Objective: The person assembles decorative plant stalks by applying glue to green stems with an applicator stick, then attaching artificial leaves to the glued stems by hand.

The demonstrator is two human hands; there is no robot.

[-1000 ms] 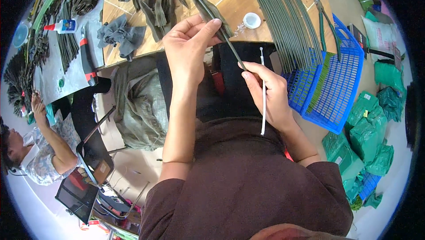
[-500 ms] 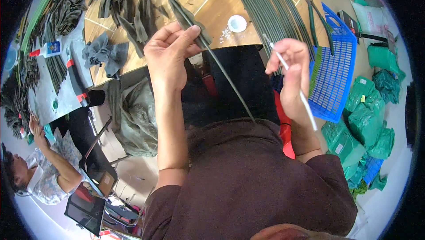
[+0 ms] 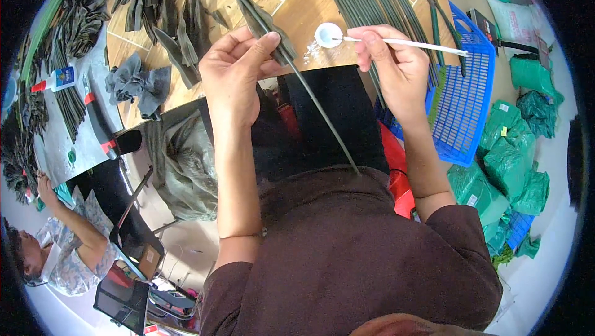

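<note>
My left hand (image 3: 230,75) pinches a thin dark green stem (image 3: 323,117) between thumb and fingers, with a long grey-green leaf (image 3: 246,8) at its upper end. The stem slants down to the right toward my shirt. My right hand (image 3: 396,79) is closed on a thin white stick (image 3: 427,45), held nearly level. Its fine dark tip reaches into a small white cup (image 3: 318,36) on the table. White spatters lie beside the cup. Whether the tip touches the cup's contents I cannot tell.
Bundled green stems (image 3: 365,7), pliers (image 3: 441,26) and a blue basket (image 3: 468,106) lie to the right. Loose leaves (image 3: 195,29), crumpled grey fabric (image 3: 139,82) and a glue bottle (image 3: 62,79) are at left. Another person (image 3: 77,243) works at far left. Green bags (image 3: 511,156) fill the right side.
My right hand has moved up and turned, bringing the white stick from a steep slant to nearly level with its tip at the cup. My left hand has barely moved.
</note>
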